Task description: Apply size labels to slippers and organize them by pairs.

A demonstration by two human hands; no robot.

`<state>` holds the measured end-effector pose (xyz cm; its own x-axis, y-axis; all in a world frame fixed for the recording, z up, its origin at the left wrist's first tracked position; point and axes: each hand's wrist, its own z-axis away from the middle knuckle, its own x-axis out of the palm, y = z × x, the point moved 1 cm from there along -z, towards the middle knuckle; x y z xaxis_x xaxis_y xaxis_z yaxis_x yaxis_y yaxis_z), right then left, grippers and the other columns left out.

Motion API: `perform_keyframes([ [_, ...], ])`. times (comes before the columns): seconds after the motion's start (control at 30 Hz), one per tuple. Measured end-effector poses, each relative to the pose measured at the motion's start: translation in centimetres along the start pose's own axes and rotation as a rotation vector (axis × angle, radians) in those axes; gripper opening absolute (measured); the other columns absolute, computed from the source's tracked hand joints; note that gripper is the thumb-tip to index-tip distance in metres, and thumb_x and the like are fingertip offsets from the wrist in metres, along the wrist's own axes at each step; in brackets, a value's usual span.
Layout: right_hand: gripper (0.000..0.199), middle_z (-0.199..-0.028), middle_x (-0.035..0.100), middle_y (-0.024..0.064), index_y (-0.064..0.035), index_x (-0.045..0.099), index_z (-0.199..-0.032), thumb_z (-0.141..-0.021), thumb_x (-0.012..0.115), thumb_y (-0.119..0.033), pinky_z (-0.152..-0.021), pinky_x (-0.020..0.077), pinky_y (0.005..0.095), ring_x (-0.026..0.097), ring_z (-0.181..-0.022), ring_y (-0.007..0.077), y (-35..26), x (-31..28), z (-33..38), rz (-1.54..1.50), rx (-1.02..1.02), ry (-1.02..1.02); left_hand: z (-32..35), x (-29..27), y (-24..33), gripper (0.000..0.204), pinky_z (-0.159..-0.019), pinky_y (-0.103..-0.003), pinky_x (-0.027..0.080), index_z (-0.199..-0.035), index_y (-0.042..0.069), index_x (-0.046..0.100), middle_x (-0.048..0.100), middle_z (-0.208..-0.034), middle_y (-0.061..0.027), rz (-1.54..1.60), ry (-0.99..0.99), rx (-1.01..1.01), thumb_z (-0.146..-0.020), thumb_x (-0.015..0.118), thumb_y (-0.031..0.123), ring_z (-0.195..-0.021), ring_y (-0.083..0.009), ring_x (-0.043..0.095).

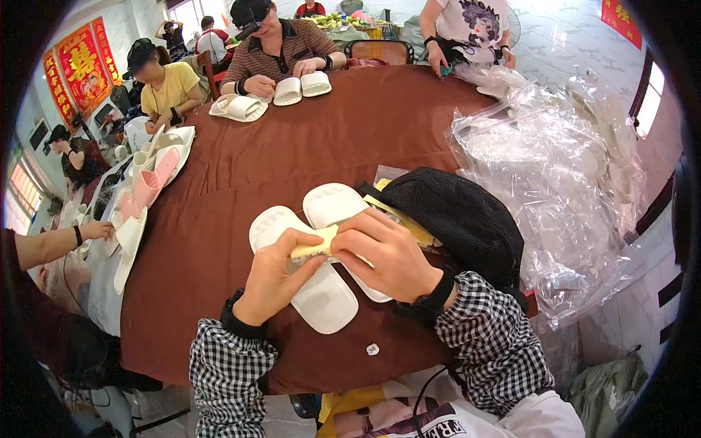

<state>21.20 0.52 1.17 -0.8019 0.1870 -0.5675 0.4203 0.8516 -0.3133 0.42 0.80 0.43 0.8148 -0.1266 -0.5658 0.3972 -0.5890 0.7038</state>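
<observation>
Two white slippers [321, 292] lie side by side on the brown tablecloth [292, 153] right in front of me. My left hand [277, 277] and my right hand [387, 255] meet above them, both pinching a small pale yellow strip [315, 247]. The left hand covers the middle of the left slipper, the right hand the middle of the right slipper [332, 204]. A small white round sticker [372, 349] sits on the cloth near the table's front edge.
A black mesh bag [460, 215] rests just right of my hands on yellow sheets. Crumpled clear plastic bags [555, 168] pile at the right. White and pink slippers [150, 182] are stacked at the left. Other people sit around the far side with white slippers [299, 87].
</observation>
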Motion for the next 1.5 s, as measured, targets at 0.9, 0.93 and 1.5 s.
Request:
perform_keyframes([
  [0.9, 0.008, -0.086, 0.064, 0.0173, -0.0023, 0.057, -0.093, -0.088, 0.061, -0.007, -0.072, 0.0499, 0.0431, 0.064, -0.083, 0.0367, 0.3, 3.6, -1.0, -0.274, 0.284, -0.59, -0.6, -1.6, -2.5, 0.035, -0.085, -0.036, 0.052, -0.128, 0.002, 0.057, 0.069, -0.11, -0.0205, 0.029, 0.327, -0.059, -0.093, 0.059, 0.005, -0.098, -0.0277, 0.069],
  [0.93, 0.008, -0.087, 0.065, 0.0174, -0.0025, 0.058, -0.093, -0.088, 0.061, -0.008, -0.071, 0.05, 0.0431, 0.064, -0.083, 0.037, 0.3, 3.7, -1.0, -0.256, 0.286, -0.602, -0.5, -1.6, -2.7, 0.035, -0.085, -0.037, 0.052, -0.128, 0.001, 0.057, 0.068, -0.11, -0.0215, 0.026, 0.314, -0.06, -0.093, 0.059, 0.005, -0.098, -0.0296, 0.069],
  [1.5, 0.007, -0.083, 0.063, 0.0155, -0.0038, 0.059, -0.092, -0.089, 0.062, -0.009, -0.067, 0.0489, 0.0423, 0.064, -0.076, 0.0347, -0.5, 4.6, -1.0, -0.128, 0.308, -0.637, -0.5, -1.3, -3.4, 0.033, -0.082, -0.041, 0.052, -0.124, 0.0, 0.057, 0.067, -0.102, -0.0246, 0.021, 0.337, 0.0, -0.092, 0.059, 0.006, -0.094, -0.0381, 0.068],
])
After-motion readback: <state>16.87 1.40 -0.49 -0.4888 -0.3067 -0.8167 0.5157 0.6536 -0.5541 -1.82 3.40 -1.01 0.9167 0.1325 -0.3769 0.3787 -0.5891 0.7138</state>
